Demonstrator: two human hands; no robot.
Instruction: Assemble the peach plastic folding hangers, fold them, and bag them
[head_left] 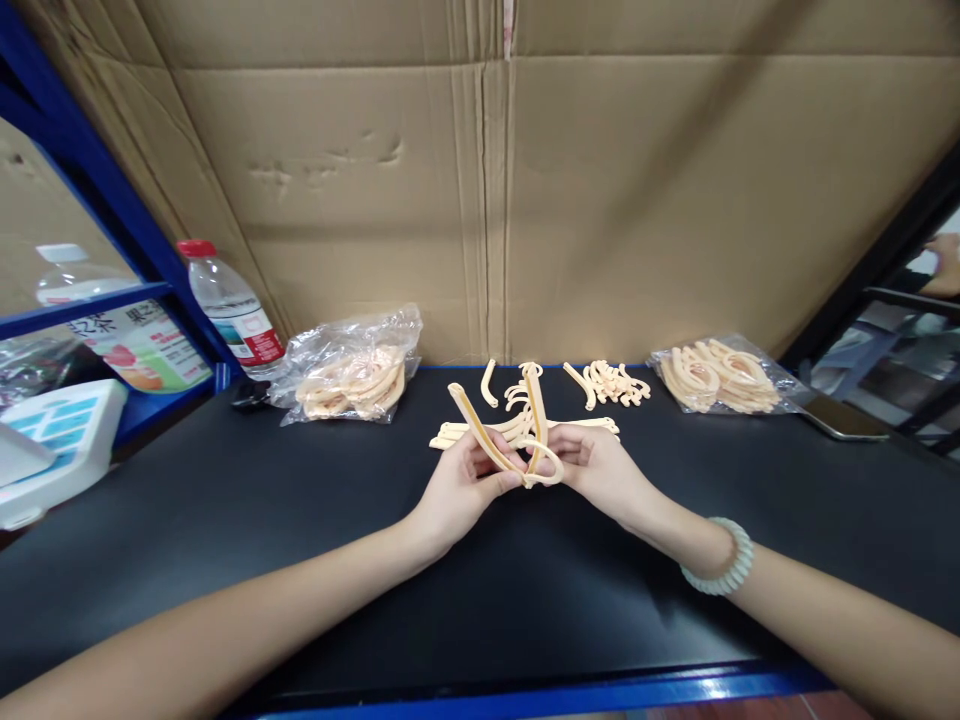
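Note:
Above the middle of the table, both hands hold cream-coloured curved strips whose lower ends meet in a V. My left hand (469,480) is closed on the left strip (480,432), its thumb near the joint. Closed at the right side, my right hand (596,465) grips the right strip (539,420) and a small curved piece (553,465) low down. Part of the joint is hidden by fingers. Just behind the hands lie long cream strips (450,432), and past them small curved pieces (517,392).
A loose heap of small cream pieces (615,383) lies at the back right. Clear bags of strips stand left (352,380) and right (720,378). A phone-like flat object (844,418), a red-capped bottle (232,310) and a cardboard wall (375,200) border the black table (300,560).

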